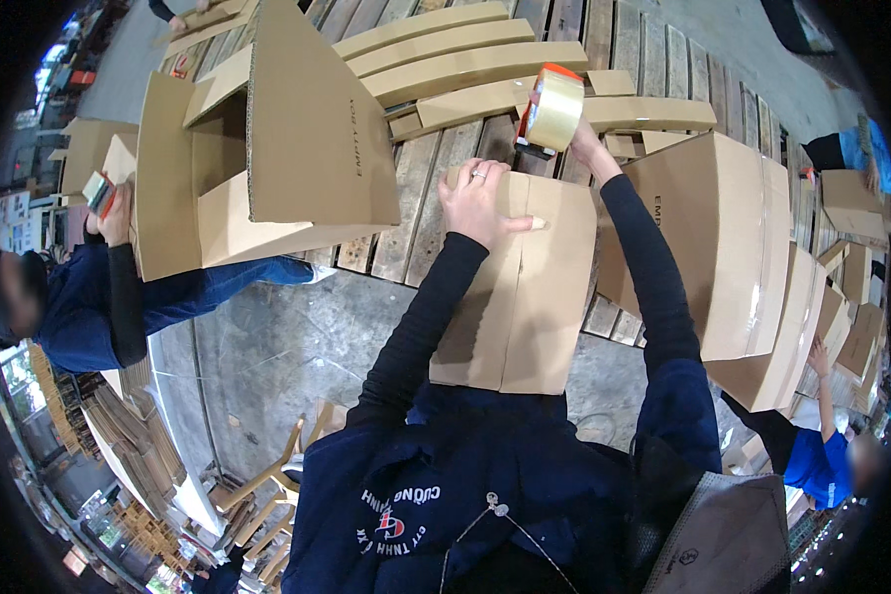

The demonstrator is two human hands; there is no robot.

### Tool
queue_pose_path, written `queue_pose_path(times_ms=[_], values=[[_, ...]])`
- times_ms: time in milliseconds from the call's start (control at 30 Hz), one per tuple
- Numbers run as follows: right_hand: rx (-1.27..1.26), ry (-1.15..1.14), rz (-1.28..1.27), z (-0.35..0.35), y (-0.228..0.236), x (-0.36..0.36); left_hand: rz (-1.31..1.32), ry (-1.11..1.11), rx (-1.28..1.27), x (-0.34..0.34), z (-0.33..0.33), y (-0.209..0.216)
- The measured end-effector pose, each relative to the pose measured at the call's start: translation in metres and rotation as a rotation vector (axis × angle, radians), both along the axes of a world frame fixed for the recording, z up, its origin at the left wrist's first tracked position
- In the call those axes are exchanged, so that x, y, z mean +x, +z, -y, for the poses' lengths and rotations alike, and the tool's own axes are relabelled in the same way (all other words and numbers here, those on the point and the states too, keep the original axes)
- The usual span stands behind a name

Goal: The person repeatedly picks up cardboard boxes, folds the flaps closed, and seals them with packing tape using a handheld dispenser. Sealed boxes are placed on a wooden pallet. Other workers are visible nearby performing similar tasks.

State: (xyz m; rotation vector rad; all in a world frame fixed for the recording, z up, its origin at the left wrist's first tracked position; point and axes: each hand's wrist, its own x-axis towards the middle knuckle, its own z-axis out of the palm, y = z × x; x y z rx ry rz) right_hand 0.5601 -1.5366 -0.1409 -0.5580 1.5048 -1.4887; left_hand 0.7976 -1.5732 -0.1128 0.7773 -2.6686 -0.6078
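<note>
A closed brown cardboard box (540,307) stands right in front of my body, its two top flaps meeting along a seam. My left hand (477,206) holds the box at its far left edge, fingers bent at the edge and thumb stretched over the seam. Beyond the far right corner, my right hand (586,142) grips a red and black tape dispenser (554,109) with a wide roll of clear yellowish tape. The dispenser is raised above the slatted table, apart from the box, and hides most of my right fingers.
A large box with open flaps (322,148) stands to the left, beside a co-worker (79,307) holding a tape dispenser (99,193). Larger boxes (708,238) stand in a row at right, another co-worker (817,455) beyond. Long flat cartons (465,69) lie across the slatted wooden table (396,233).
</note>
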Motion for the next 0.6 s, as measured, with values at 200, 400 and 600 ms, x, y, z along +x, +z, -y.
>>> queue_pose_path(times_ms=[200, 400, 600], values=[[0.291, 0.052, 0.104, 0.008, -0.022, 0.014, -0.039, 0.104, 0.085, -0.002, 0.000, 0.002], [-0.204, 0.101, -0.236, -0.090, 0.110, 0.111, 0.120, 0.007, 0.079, -0.009, 0.007, 0.005], [-0.143, 0.111, -1.027, -0.179, 0.135, 0.246, 0.281, -0.470, 0.054, -0.018, 0.039, 0.001]])
